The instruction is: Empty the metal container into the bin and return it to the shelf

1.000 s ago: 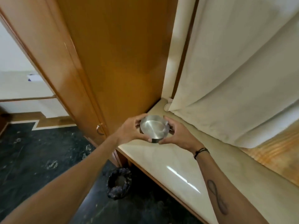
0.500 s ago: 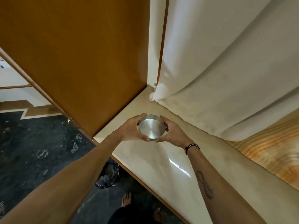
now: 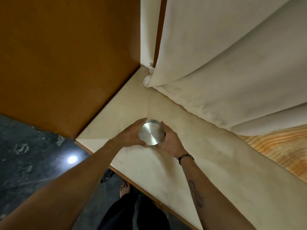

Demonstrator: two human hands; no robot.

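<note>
Gripping the round metal container (image 3: 151, 133) from both sides, the fingers of the left hand (image 3: 131, 135) curl around its left rim, thumb near the lower edge, while the right hand (image 3: 171, 142) presses fingers against the right rim, thumb up near the top edge. Both hands closed on it, none of the fingers spread free. Container's brushed flat face is turned up toward the camera; cannot tell whether that is the inside floor or the underside. Container sits low over the cream shelf surface (image 3: 166, 171), near the shelf's left end; contact with the shelf cannot be told, hands hide the lower edge. Right wrist carries a dark band (image 3: 185, 157), and the right forearm shows a dark looped tattoo (image 3: 196, 194). Left forearm runs down to the lower left corner, bare. Brown wooden panel (image 3: 66, 60) stands just left of the shelf, meeting it along a diagonal edge. Off-white curtain (image 3: 232, 63) hangs behind and to the right, its hem resting on the shelf, well apart from the container. Patch of orange-grained wood (image 3: 282, 150) at far right. Below the shelf edge, dark marbled floor (image 3: 25, 155) with a bright light reflection (image 3: 72, 159), a bare foot (image 3: 124, 188), dark trousers (image 3: 132, 213), and a sliver of the black bin (image 3: 107, 175) mostly hidden behind the left forearm.
</note>
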